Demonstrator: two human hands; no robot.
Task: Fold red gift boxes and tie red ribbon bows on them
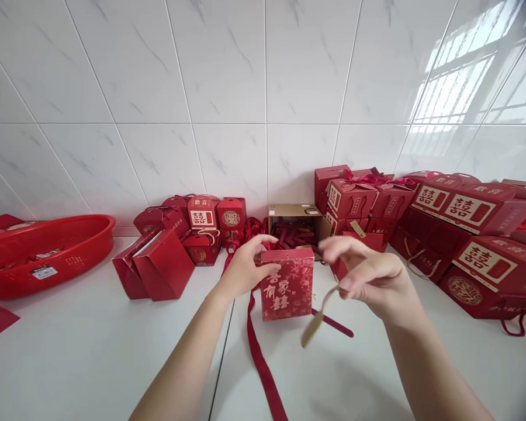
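My left hand (pixel 249 266) grips the upper left edge of a small red gift box (pixel 291 295), which stands upright with gold Chinese characters on its front. To its right, my right hand (pixel 372 275) pinches a thin cord, and a gold tag (pixel 313 328) dangles from it in front of the box's right edge. The tag is slightly blurred. A dark red strip (pixel 337 327) lies on the table behind the tag. A long red ribbon (pixel 260 362) runs from beside the box toward the table's front edge.
Behind the box, a cardboard carton (pixel 291 210) contains dark red strips. Stacked red gift boxes (pixel 469 257) line the right side, with smaller boxes (pixel 204 219) at back left. Two plain red boxes (pixel 166 266) and a red plastic basket (pixel 83 251) are at left.
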